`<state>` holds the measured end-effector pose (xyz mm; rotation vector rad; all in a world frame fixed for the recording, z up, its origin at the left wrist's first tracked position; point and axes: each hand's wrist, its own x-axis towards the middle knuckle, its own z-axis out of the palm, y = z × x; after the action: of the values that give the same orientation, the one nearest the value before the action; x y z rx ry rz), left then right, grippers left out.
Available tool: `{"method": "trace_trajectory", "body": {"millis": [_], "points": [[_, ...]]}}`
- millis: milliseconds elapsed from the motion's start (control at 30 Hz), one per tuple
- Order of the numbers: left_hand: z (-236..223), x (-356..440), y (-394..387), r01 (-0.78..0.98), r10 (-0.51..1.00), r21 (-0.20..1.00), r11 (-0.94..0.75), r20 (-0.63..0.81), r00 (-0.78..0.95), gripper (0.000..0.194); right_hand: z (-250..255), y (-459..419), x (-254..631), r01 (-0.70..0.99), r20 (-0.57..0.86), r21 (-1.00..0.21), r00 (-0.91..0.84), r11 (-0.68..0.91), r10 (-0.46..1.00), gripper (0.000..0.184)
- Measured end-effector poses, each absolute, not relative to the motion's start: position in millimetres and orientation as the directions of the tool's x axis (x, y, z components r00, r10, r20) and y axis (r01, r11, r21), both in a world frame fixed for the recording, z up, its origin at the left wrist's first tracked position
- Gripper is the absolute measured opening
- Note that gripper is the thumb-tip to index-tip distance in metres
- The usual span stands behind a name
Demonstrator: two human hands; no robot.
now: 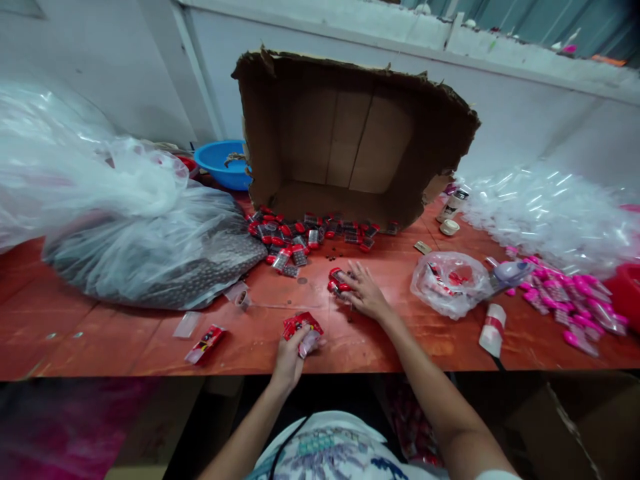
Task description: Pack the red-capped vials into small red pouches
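Note:
Near the front edge of the orange-red table, my left hand is closed on a small stack of red printed plastic packets. My right hand lies ahead and to the right, fingers spread over a few small red-capped clear containers with dark contents. Its fingertips touch them and partly hide them. Beyond both hands, a pile of similar red-capped containers spills from the mouth of a torn cardboard box. Left of my left hand lies one red printed packet.
A big clear bag of dark beads fills the left side, with a blue basin behind. To the right are a small plastic bag of red pieces, a white-and-red roll, pink-capped containers and a heap of clear plastic pieces.

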<state>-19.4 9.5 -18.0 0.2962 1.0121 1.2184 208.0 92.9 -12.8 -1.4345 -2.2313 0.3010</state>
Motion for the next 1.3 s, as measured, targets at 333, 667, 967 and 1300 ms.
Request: {"method": "trace_trajectory", "body": {"millis": [333,667,967,1300], "points": [[-17,-24,-1,-0.615,0.832,0.650,0.446,-0.555,0.016,0.026,-33,-11,200,0.760,0.421,-0.626,0.141,0.174,0.896,0.026],[-16,-22,-2,-0.612,0.839,0.691,0.383,-0.537,-0.081,0.034,-55,-34,164,0.722,0.322,-0.587,-0.207,0.366,0.924,0.024],[-38,-46,23,-0.477,0.882,0.852,0.215,-0.379,-0.280,0.038,-17,81,158,0.498,0.258,-0.840,0.013,0.217,0.966,0.020],[-40,-45,16,-0.276,0.922,0.932,0.237,-0.305,-0.239,0.040,-20,246,144,0.650,0.092,-0.760,0.067,0.026,0.993,0.026]]}}
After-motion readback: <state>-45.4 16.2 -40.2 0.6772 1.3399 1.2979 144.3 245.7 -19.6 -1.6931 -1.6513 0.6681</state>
